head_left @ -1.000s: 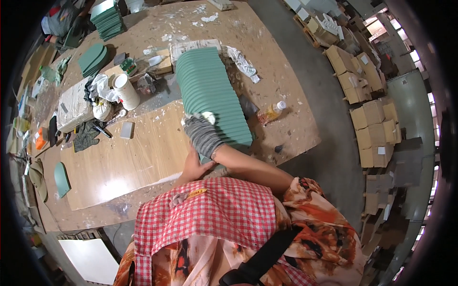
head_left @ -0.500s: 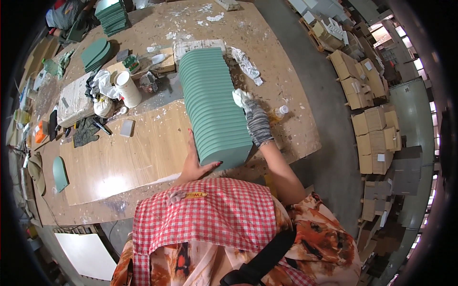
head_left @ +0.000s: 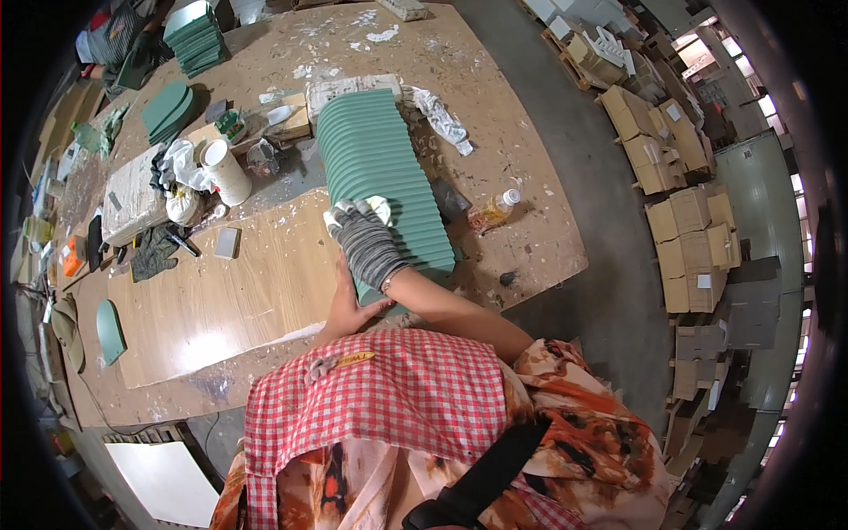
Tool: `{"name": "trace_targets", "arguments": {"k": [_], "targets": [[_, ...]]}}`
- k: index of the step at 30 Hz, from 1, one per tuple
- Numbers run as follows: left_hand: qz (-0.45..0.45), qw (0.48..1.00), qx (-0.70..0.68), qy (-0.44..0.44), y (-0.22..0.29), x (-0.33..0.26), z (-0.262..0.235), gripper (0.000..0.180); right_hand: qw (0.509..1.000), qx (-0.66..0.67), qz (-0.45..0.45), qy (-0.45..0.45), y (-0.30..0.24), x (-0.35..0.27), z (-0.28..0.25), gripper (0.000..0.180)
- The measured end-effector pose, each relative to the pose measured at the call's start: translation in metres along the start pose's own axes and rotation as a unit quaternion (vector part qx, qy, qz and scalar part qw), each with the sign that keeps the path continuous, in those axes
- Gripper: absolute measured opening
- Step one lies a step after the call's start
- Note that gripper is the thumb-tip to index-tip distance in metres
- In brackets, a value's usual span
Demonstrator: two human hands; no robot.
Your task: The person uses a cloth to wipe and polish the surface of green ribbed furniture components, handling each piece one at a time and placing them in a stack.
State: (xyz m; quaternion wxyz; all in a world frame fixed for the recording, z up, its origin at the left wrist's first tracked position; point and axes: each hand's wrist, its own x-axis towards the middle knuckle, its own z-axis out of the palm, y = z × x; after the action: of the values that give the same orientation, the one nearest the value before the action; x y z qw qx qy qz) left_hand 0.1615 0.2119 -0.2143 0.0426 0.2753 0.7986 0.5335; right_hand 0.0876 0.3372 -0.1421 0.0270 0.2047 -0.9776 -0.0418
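A long row of green boards (head_left: 367, 146) with rounded tops stands packed face to face on the table, running away from me. My left hand (head_left: 347, 305) is bare and rests against the row's near left corner, thumb across the near end and fingers stretched along the left side. On my right hand (head_left: 364, 237) is a grey knitted glove. It presses a white cloth (head_left: 381, 208) to the top of the row, toward its left edge. My right forearm crosses over the near boards and hides part of them.
Right of the row lies a clear bottle (head_left: 496, 210) with yellowish liquid, near a dark block. A crumpled white rag (head_left: 442, 122) lies beyond. Leftward are a white cup (head_left: 227, 174), a grey glove (head_left: 157, 253) and loose green boards (head_left: 168, 110). Another person (head_left: 119, 44) works at far left.
My right hand has moved with the cloth from the row's right side over to its upper left. My left hand stays at the near corner. The view has shifted slightly.
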Motion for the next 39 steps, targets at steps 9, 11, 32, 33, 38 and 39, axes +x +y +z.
{"name": "trace_targets", "arguments": {"k": [9,11,32,33,38,39], "targets": [[0.01,0.997,-0.07,0.041,0.026,0.003,-0.012,0.124,0.964,0.244,0.1,0.021,0.038,-0.024,-0.049,0.054],[0.017,0.996,-0.081,0.019,0.036,0.012,-0.008,0.125,0.984,0.099,0.105,0.103,0.092,-0.033,0.026,0.055],[0.008,0.998,-0.062,0.029,0.033,0.008,-0.013,0.125,0.693,0.604,0.351,0.181,0.117,-0.047,-0.045,0.028],[0.006,0.998,-0.062,0.031,0.032,0.008,-0.013,0.125,0.752,0.549,0.336,0.141,0.116,-0.042,-0.046,0.025],[0.006,0.997,-0.073,0.03,0.03,0.009,-0.013,0.126,0.826,0.431,0.362,-0.022,0.091,0.002,-0.032,0.023],[0.009,0.997,-0.073,0.028,0.028,0.01,-0.012,0.126,0.894,0.366,0.256,0.032,0.083,0.002,-0.015,0.024]]}}
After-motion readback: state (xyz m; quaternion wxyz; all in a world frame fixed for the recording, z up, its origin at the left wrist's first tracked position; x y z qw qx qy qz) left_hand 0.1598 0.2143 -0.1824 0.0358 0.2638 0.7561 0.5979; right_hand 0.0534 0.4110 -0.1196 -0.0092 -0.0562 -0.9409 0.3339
